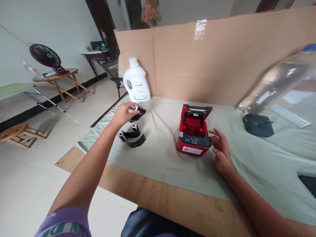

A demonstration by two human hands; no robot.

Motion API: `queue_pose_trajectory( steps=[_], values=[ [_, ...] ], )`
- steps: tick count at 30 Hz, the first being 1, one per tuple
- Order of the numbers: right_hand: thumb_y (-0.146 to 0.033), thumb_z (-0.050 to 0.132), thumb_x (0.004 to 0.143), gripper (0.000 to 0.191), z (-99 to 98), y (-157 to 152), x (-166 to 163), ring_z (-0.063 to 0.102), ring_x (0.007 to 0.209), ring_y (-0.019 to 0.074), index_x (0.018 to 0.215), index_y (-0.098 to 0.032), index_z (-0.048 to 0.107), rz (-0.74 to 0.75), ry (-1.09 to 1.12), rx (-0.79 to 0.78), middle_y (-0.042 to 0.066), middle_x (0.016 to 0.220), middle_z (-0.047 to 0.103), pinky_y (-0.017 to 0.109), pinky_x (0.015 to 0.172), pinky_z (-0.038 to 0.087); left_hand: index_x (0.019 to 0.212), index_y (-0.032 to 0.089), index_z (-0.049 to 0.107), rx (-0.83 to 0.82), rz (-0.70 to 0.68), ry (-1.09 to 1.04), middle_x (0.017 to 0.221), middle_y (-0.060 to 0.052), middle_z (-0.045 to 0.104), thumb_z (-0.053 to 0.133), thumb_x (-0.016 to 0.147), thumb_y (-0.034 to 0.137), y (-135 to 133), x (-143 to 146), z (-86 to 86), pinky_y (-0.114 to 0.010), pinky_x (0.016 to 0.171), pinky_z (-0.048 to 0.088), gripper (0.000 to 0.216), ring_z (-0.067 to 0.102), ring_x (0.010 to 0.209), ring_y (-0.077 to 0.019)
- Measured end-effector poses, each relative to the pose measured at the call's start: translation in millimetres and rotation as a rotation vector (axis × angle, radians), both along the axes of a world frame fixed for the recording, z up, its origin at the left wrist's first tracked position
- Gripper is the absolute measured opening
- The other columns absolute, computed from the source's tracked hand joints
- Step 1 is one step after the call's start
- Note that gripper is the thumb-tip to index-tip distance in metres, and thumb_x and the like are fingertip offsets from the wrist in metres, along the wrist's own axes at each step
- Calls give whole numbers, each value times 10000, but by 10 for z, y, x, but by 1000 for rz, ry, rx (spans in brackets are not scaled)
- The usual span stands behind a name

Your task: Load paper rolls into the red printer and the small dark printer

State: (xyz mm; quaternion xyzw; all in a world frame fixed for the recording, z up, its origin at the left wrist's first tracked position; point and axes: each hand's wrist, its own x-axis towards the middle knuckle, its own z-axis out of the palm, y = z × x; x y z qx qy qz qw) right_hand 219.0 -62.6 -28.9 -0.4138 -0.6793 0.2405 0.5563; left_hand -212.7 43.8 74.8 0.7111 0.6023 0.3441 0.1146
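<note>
A small red printer [194,131] stands on the cloth with its lid swung up and its paper bay open. My right hand [220,149] rests beside its right side, fingers apart, touching or nearly touching the casing. My left hand [124,112] reaches out to the left and is closed round a black-wrapped paper roll [138,112] with a white core end showing. Just in front of that hand lie two more black-wrapped rolls [132,136] on the cloth.
A white detergent bottle [136,81] stands at the back left against a cardboard wall [209,59]. A black device [258,125] and a clear plastic bottle [278,82] are at the right. The pale cloth [160,158] covers a wooden tabletop [172,200].
</note>
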Motion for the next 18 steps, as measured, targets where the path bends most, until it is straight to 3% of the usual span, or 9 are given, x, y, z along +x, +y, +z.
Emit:
queue_pose_trajectory(
  steps=[2,5,8,10,13,18],
  values=[
    [-321,495,869,526,176,13,3,586,802,198,1394,-313,477,-54,108,47,87,1231,569,428,736,534,1096,217,721,69,5,-330,1145,-82,707,766,726,439,-128,196,110,-331,805,533,434,677,945,-231],
    [-265,528,890,293,668,31,-67,582,768,177,1160,-294,639,-163,72,157,68,1132,590,387,718,520,1059,212,743,79,-112,-620,1090,-68,713,827,684,414,-327,681,225,-312,845,547,434,668,1015,-219],
    [-260,586,883,216,1222,89,-150,591,778,170,1078,-276,676,-70,-127,260,58,1086,627,358,728,523,1050,231,756,1,-290,-719,1084,-55,724,838,699,381,-503,1263,286,-318,897,552,390,668,1049,-210],
    [-266,628,866,211,1487,159,-174,601,798,174,1069,-265,683,40,-283,294,46,1037,660,344,738,522,1065,245,753,-44,-384,-743,1101,-47,727,829,719,372,-579,1603,309,-326,906,559,376,677,1036,-202],
    [-262,643,860,215,1655,270,-149,602,782,166,1070,-243,685,134,-417,255,29,968,693,312,709,502,1070,247,742,-80,-439,-768,1147,-50,724,810,741,360,-605,1947,310,-342,903,571,355,679,1057,-209],
    [-214,619,870,212,1552,366,-31,618,731,154,1069,-226,692,239,-534,-4,7,883,720,273,642,453,1164,257,692,-180,-380,-730,1215,-70,704,757,789,351,-669,2153,114,-365,816,600,392,716,930,-211]
  ],
)
